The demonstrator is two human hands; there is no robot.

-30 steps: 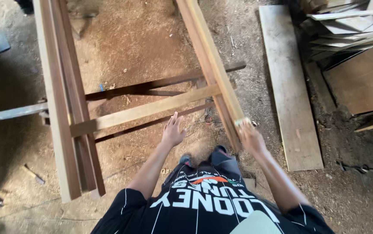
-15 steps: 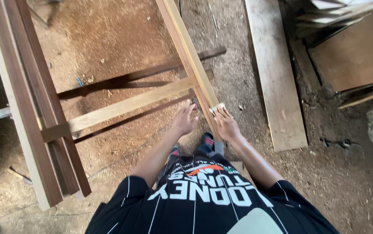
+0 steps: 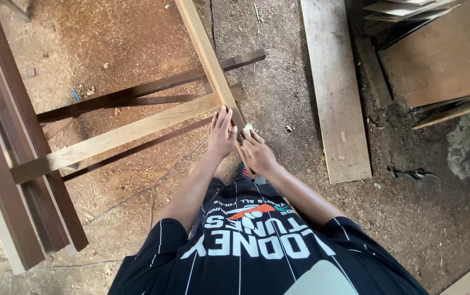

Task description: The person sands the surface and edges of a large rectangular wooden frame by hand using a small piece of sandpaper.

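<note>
A: Both hands have closed in since the earlier frames. One second ago the right hand (image 3: 258, 154) sat out on the rail's end, well apart from the left hand (image 3: 222, 134); now they lie just beside each other at the near end of the long rail (image 3: 205, 52).

B: Noted. Largest item first?

A: Wooden frame (image 3: 112, 136), raised above the sawdust floor (image 3: 125, 33). Two long side members, pale cross rail between them, darker slats beneath. Judged: it sits raised so the person can work standing over it.

B: The rail itself?

A: Pale planed timber, straight, square-edged, running from top centre down to the person's waist. Its near end lies under the hands.

B: Left hand state?

A: Flat, fingers extended and together, palm pressed down on the rail at the joint with the cross rail. Probably steadying it.

B: Right?

A: Curled over the rail's end, fingers wrapped on the edge. A small pale object (image 3: 247, 128) shows at the fingertips; cannot tell what it is.

B: Surroundings?

A: Loose plank (image 3: 336, 93) on the floor to the right, stacked boards (image 3: 437, 60) beyond.
</note>
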